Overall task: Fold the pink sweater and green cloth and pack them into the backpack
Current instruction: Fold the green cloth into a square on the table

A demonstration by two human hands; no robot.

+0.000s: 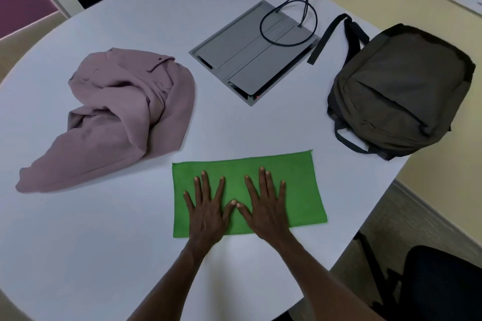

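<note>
The green cloth [300, 185] lies flat as a wide rectangle near the front of the white table [91, 242]. My left hand [207, 210] and my right hand [266, 206] both press flat on it, fingers spread, thumbs nearly touching at the cloth's middle. The pink sweater [117, 117] sits crumpled in a loose heap at the left, apart from the cloth. The dark olive backpack [401, 91] lies on its back at the right edge of the table, zipped shut as far as I can see, its straps trailing toward the far side.
A grey cable-port hatch [250, 55] is set into the table's middle, with black cables [307, 8] running up to wall sockets. A black chair [438, 284] stands at the lower right. The table's rounded edge runs close by the backpack.
</note>
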